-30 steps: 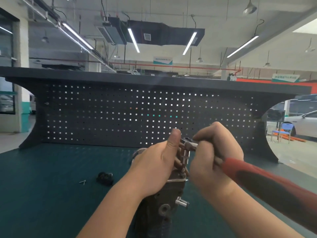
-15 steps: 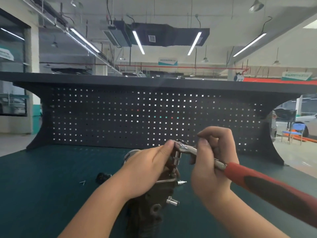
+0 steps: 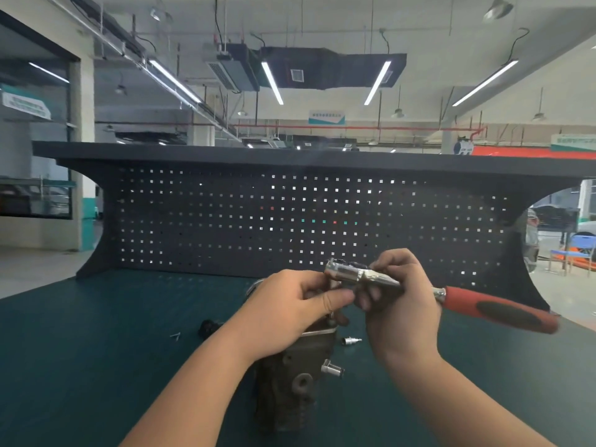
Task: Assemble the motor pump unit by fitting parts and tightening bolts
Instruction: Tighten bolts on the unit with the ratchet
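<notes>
The dark motor pump unit point(image 3: 292, 379) stands on the green bench point(image 3: 96, 350), with a silver fitting point(image 3: 332, 370) sticking out of its right side. My right hand point(image 3: 398, 304) grips the metal shaft of a ratchet wrench point(image 3: 496, 306) with a red and black handle. The wrench head and its socket point(image 3: 343, 274) are held level above the pump. My left hand point(image 3: 290, 312) is curled at the socket end, thumb and fingers pinching just below the wrench head. The pump's top is hidden behind my left hand.
A loose silver bolt point(image 3: 351, 341) lies on the bench right of the pump. A small black part point(image 3: 209, 327) and a small screw point(image 3: 175, 335) lie to the left. A dark pegboard point(image 3: 290, 221) closes off the back of the bench.
The wrench head has lifted off the pump and swung from pointing down to lying level. My left hand moved from the pump's top to the socket. The camera tilted up slightly.
</notes>
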Demonstrator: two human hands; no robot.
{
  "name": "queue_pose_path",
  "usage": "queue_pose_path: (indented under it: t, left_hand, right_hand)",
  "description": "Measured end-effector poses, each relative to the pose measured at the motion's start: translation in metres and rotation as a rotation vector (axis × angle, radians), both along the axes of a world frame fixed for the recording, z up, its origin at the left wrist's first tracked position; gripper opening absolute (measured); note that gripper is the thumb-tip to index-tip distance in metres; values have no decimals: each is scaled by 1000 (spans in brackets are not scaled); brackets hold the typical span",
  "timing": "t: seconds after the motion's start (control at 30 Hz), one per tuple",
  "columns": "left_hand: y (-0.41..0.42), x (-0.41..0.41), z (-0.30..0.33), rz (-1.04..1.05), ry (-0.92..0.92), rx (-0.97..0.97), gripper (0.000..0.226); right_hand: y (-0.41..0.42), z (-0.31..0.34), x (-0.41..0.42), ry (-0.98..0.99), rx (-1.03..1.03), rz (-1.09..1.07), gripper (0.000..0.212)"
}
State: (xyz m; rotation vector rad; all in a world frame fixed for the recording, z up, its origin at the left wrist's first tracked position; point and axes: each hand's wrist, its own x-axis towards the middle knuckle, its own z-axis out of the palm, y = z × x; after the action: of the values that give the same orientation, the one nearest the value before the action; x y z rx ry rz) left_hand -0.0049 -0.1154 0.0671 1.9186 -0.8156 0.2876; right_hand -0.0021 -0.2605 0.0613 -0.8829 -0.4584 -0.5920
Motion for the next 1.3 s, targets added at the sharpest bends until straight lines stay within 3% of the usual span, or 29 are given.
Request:
queue_pose_path:
  t: [0.13, 0.27, 0.33, 0.37, 0.53, 0.63, 0.7, 0.73, 0.8, 0.87, 0.97, 1.03, 1.07, 1.13, 1.3]
  left_hand:
    - [-1, 3, -3, 9, 25, -35, 24]
    - [-2, -1, 0, 7, 42, -60, 12]
    - [-2, -4, 1, 38, 13, -26, 24]
    - [-1, -5, 2, 44, 4, -12, 28]
    - [-2, -9, 4, -62, 48, -51, 25]
    - [-1, -8, 3, -16, 62, -50, 16]
    - [-1, -7, 2, -2, 65, -54, 12]
    - [-1, -6, 1, 7, 61, -51, 11]
    - [-1, -4, 0, 26, 39, -38, 9]
    - [-3, -4, 1, 8, 42, -43, 12]
    - [-4, -3, 2, -29, 82, -71, 27]
    - [-4, -5, 4, -10, 31, -21, 17]
    - [-4, -6, 5, -16, 18, -3, 14]
    - [-2, -7, 5, -65, 58, -31, 20]
    - [1, -3, 3, 16, 93, -53, 42]
  right_hand:
    - [1, -1, -12, -111, -169, -367, 18]
    - [21, 8, -28, -111, -599, -604, 21]
    - [32, 3, -35, -187, -772, -971, 12]
    - [33, -3, -36, -238, -774, -1039, 12]
    - [4, -9, -17, -341, -386, -554, 6]
    - [-10, -2, 1, -93, -198, -128, 8]
    - [-12, 0, 10, 106, 32, 189, 21]
    - [-13, 1, 11, 144, 107, 233, 29]
    - [-10, 1, 6, 66, 65, 59, 38]
    - [-6, 0, -5, -130, -172, -365, 37]
    - [3, 5, -27, -479, -526, -934, 33]
    - [8, 7, -34, -830, -689, -1158, 41]
    - [8, 7, -34, -927, -703, -1149, 45]
    - [2, 7, -29, -925, -672, -1094, 49]
    - [-29, 0, 9, -443, -383, -627, 20]
